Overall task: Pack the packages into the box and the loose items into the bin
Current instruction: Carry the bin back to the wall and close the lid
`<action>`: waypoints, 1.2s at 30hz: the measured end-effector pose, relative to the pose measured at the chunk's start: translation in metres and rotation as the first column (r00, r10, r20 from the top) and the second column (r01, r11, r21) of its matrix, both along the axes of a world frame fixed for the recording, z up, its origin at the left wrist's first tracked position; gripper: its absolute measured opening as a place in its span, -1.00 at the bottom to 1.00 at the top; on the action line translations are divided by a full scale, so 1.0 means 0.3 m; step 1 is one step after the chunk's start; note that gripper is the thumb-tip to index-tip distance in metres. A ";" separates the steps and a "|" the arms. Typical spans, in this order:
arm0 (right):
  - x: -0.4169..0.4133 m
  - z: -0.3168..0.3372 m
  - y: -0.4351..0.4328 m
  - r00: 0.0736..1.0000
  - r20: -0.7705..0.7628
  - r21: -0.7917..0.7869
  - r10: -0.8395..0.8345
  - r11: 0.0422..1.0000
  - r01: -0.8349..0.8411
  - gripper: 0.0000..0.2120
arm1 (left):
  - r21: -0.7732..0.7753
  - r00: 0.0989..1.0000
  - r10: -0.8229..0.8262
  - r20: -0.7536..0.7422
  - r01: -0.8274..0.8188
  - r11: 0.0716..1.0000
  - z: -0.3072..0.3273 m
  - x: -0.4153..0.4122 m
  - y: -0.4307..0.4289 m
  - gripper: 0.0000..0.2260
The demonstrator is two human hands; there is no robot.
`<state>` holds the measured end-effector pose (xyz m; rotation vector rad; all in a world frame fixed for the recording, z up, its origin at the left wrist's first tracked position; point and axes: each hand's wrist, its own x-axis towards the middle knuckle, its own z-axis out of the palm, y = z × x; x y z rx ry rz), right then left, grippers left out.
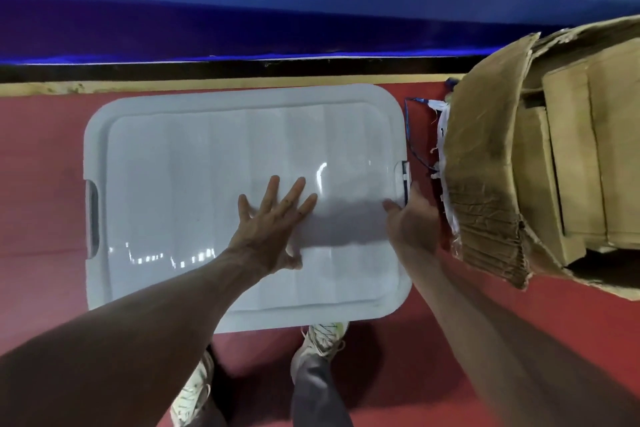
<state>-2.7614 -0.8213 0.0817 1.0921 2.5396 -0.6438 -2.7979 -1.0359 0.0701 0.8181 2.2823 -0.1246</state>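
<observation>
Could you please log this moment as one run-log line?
bin lid: on | left hand: flat on lid | right hand: at right latch | cardboard box: open, holds packages

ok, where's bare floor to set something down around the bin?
Red floor left of the bin lid is bare. The gap between lid and cardboard box is crowded: right hand, blue cord. Left hand lies flat on the lid.

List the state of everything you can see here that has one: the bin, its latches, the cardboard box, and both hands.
bin lid: on the bin, lying flat
left latch: appears folded down
right latch: fingers at it, state unclear
cardboard box: open, flaps torn, packages inside
left hand: flat on the lid, fingers spread, holding nothing
right hand: at the right latch, grip unclear
</observation>
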 end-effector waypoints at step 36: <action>0.068 -0.044 0.067 0.972 -0.175 -0.229 -0.159 0.966 0.117 -0.67 | -0.004 0.997 0.065 0.038 -0.065 0.998 0.011 0.006 0.020 -0.03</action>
